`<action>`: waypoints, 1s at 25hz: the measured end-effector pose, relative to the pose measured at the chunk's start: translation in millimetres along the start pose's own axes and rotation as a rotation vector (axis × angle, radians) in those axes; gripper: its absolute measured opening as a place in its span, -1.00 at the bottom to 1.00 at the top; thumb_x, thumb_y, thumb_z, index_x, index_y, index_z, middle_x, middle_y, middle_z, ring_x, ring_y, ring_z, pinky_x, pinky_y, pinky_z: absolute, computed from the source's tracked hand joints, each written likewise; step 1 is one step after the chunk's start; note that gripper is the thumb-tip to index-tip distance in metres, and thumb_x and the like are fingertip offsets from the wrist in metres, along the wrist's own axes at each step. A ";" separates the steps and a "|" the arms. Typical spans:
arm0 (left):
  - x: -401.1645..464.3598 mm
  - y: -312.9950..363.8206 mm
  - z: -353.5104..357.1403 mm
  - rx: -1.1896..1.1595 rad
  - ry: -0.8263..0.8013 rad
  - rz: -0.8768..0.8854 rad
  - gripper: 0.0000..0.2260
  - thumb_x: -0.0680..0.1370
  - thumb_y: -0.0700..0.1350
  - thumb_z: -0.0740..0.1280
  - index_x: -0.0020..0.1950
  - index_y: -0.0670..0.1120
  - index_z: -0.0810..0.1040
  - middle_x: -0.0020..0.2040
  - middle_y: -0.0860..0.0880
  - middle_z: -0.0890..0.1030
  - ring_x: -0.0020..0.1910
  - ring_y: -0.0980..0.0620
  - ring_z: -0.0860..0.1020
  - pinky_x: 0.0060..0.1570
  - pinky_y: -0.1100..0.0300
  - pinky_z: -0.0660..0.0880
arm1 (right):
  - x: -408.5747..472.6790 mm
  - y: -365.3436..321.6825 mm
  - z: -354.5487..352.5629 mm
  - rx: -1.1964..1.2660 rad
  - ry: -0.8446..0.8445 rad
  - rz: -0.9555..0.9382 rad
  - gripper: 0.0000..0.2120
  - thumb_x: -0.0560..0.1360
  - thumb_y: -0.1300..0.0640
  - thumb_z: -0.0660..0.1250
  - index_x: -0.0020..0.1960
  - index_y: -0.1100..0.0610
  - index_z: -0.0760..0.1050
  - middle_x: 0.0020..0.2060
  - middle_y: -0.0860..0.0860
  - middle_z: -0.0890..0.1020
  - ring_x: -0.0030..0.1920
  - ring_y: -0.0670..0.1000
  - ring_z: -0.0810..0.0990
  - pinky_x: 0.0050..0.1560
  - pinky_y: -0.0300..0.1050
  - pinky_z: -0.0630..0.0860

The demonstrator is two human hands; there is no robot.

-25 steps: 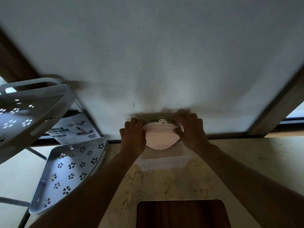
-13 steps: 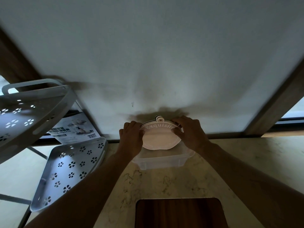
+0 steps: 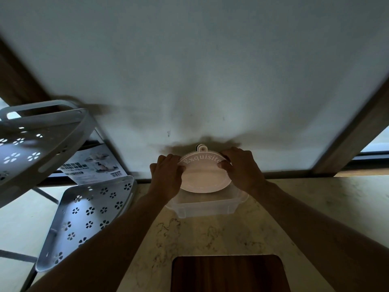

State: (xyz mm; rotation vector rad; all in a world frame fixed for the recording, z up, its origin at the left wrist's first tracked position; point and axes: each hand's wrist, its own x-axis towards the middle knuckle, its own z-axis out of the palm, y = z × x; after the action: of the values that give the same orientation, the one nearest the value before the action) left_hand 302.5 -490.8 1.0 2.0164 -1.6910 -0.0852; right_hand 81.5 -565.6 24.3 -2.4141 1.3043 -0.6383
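Note:
A pale pink round plate-like piece (image 3: 203, 178) with the word "Exquisite" and a small hanging tab stands tilted above a clear plastic container (image 3: 205, 207) at the back of the marble counter. More thin pieces seem stacked behind it, one with a dark edge. My left hand (image 3: 167, 175) grips its left rim. My right hand (image 3: 241, 168) pinches its right rim, thumb on the front face. The piece's lower edge dips into the container.
A white perforated corner shelf rack (image 3: 84, 218) with a printed label card (image 3: 92, 165) stands at the left. A dark wooden board (image 3: 227, 272) lies at the counter's near edge. A white wall panel (image 3: 200, 81) rises right behind the container, framed by wooden strips.
Both hands have lifted the pink piece upward out of the container; more of its round face and the full word now show.

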 end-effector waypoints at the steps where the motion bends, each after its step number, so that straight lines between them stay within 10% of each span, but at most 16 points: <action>1: 1.6 -0.5 -2.0 -0.002 0.007 0.005 -0.86 0.59 -0.11 0.27 0.12 -0.10 0.52 0.09 -0.10 0.59 0.10 -0.12 0.42 0.00 0.00 0.21 | 1.4 -1.5 0.2 -0.015 0.004 -0.001 -0.84 0.55 0.10 0.34 0.07 0.14 0.59 -0.06 0.12 0.64 -0.03 0.17 0.58 0.06 0.04 0.41; 25: 9.1 -2.9 2.2 -0.004 0.071 0.078 -0.80 0.54 -0.19 0.32 0.17 -0.10 0.50 0.10 -0.19 0.52 0.07 -0.22 0.46 -0.01 -0.08 0.35 | 5.5 -0.8 11.7 -0.175 0.063 0.009 -0.74 0.49 0.10 0.37 0.17 0.12 0.58 0.18 0.10 0.55 0.21 0.15 0.47 0.15 0.05 0.40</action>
State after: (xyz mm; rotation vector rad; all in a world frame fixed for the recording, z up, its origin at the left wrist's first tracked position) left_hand 306.3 -499.8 0.3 1.9249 -1.7212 0.0095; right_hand 90.8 -569.0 16.0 -2.5434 1.4513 -0.6256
